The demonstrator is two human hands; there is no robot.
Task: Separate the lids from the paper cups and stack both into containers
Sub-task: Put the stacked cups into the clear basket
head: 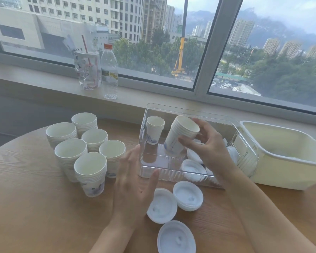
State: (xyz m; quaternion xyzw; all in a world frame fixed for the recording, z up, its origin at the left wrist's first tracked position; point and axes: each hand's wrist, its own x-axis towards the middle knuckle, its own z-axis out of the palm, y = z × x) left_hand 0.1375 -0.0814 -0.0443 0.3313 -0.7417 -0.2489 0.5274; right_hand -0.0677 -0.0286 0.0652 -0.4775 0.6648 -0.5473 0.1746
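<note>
My right hand [206,143] grips a tilted stack of paper cups [181,136] inside the clear plastic container [171,175]. Another short cup stack [154,129] stands upright in the container's far left corner. White lids [193,167] lie in the container's right part. My left hand [135,181] hovers open, fingers spread, just left of the container's front corner. Several cup stacks [90,170] stand on the wooden table to the left. Three white lid piles [188,195] lie upside down on the table in front of the container.
A cream plastic bin [288,172] sits right of the clear container. On the window sill stand a water bottle [109,72] and a plastic drink cup with a red straw [87,70]. The round wooden table [26,207] has its edge at the far left.
</note>
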